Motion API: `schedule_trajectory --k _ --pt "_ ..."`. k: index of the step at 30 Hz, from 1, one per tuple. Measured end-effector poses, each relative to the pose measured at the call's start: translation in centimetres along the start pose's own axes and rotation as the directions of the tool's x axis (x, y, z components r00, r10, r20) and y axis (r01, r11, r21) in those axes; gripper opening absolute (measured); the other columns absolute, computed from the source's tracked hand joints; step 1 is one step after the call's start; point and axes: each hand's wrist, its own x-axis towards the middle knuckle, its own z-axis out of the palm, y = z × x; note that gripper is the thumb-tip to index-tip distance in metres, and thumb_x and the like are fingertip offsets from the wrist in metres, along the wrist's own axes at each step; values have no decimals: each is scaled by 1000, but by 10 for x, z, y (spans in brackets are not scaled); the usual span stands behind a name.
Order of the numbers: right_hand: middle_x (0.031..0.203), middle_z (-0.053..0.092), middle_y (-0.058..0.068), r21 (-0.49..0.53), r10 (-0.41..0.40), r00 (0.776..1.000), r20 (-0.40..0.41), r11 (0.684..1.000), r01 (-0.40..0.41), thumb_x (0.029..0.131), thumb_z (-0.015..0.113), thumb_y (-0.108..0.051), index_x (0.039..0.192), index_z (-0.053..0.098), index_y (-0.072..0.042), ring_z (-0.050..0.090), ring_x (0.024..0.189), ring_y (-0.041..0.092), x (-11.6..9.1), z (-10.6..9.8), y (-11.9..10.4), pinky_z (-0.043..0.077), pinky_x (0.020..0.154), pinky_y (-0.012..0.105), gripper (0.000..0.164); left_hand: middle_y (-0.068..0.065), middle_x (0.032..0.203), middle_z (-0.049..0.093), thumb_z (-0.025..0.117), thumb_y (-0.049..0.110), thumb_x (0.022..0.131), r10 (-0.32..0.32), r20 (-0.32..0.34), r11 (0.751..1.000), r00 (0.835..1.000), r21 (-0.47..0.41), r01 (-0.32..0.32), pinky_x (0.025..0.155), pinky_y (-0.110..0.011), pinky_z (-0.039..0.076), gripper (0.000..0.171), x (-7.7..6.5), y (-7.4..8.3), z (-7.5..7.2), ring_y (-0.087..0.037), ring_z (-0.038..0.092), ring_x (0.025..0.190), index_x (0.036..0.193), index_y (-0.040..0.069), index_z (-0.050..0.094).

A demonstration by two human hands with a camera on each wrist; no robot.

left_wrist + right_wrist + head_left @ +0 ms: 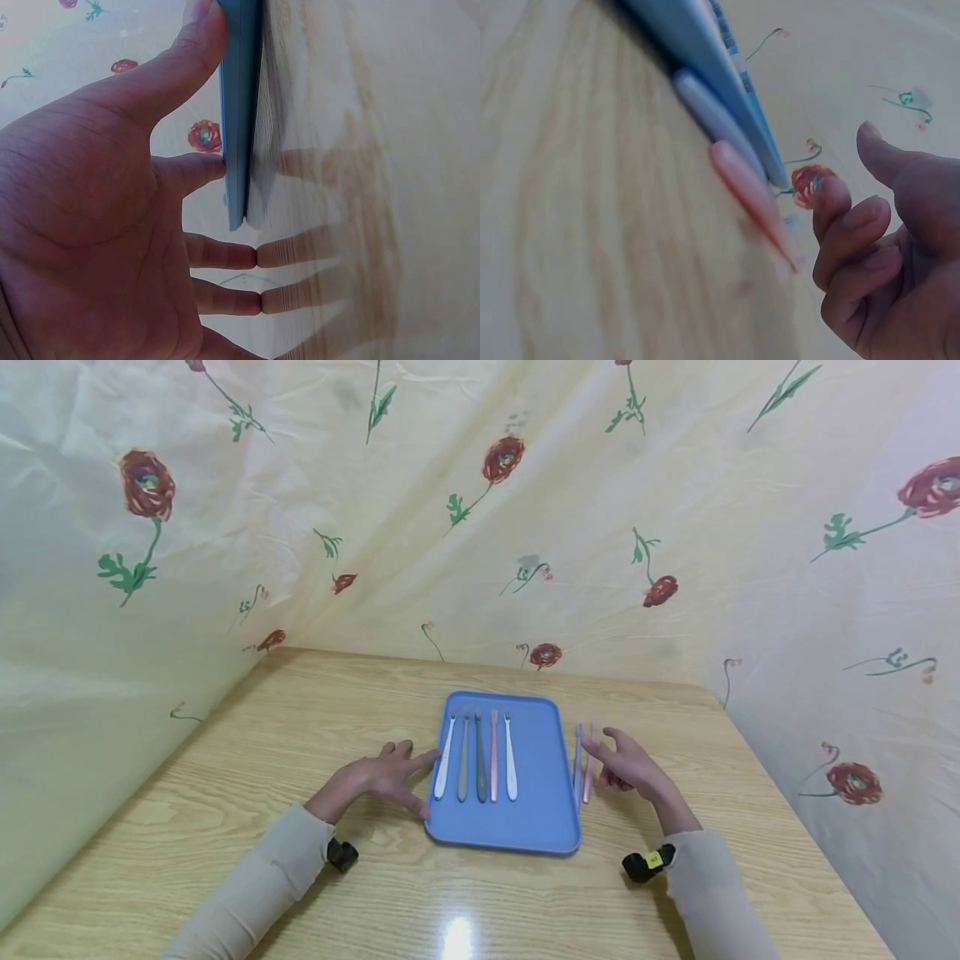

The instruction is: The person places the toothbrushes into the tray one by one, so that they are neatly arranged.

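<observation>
A blue tray [542,777] lies on the table with several toothbrushes side by side on it: a white toothbrush [444,764] at the left, then a grey one [462,768], a dark grey one [481,768], a pink one [493,760] and another white one [512,768]. My left hand [382,777] is spread at the tray's left edge, its thumb and a finger touching the rim [238,112]. Against the right edge lie a blue toothbrush [716,112] and a second pink toothbrush [750,199]. Over that pink one, my right hand [628,764] holds nothing, fingers loosely bent.
The wooden table [360,685] extends around the tray on all sides. Floral cloth [585,502] hangs behind it and along both sides. Each wrist carries a small black camera [342,855] near the sleeve cuff.
</observation>
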Motion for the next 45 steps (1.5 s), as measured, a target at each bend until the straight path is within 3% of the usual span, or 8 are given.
schedule_trajectory --k 6,13,25,45 --pt "57 58 -2 -82 41 999 22 996 -39 102 49 -52 157 -1 8 48 46 7 -2 2 9 34 44 21 96 -25 159 24 77 62 77 0 -2 1000 1000 1 0 97 -66 44 108 0 0 1 -42 31 139 161 28 20" --pt "55 55 -4 -109 55 997 60 993 -48 101 54 -49 153 -9 15 47 44 7 -6 3 14 34 43 21 104 -25 160 23 77 61 77 -9 1 1000 1000 3 9 100 -70 40 107 1 0 1 -43 29 142 161 28 19" --pt "55 55 -2 -197 108 994 -20 974 -110 93 68 -48 152 0 17 45 44 6 -2 9 14 35 44 21 112 -25 161 21 77 62 77 -5 6 1000 1000 -1 5 101 -71 39 108 1 -1 0 -44 28 142 161 28 18" --pt "55 55 -5 -81 109 994 21 991 -107 101 59 -39 155 -10 9 50 46 5 -6 5 22 36 43 20 100 -26 163 18 76 61 78 -5 9 1000 1000 -10 5 102 -74 37 107 0 -1 1 -48 22 147 162 28 17"
